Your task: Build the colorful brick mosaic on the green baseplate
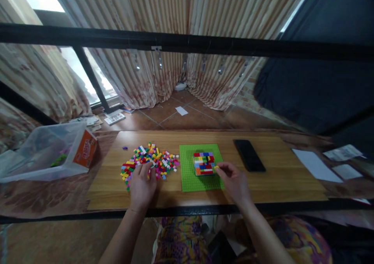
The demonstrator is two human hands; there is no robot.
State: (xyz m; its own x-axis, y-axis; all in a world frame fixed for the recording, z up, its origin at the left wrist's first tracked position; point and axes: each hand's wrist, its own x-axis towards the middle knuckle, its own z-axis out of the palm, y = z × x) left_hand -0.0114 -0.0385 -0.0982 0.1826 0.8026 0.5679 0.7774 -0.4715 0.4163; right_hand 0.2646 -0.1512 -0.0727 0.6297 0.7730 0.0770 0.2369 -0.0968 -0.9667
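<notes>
A heap of small coloured toy bricks [168, 160] lies on the left half of the wooden table. My left hand [143, 186] rests at the near side of this heap, its fingers bent down among the bricks and the thumb apart from them. On a green baseplate [188, 182] stands a low block of multicoloured bricks [203, 164]. My right hand [235, 180] is at the block's right side, thumb and forefinger pinching a small yellow brick [216, 167]. Whether that brick touches the block, I cannot tell.
A black phone [249, 155] lies right of the baseplate on the wooden table [280, 170]. A clear plastic box [49, 151] with an orange label sits to the left. White paper [317, 164] lies at the right. A dark metal bar [187, 41] crosses beyond the table.
</notes>
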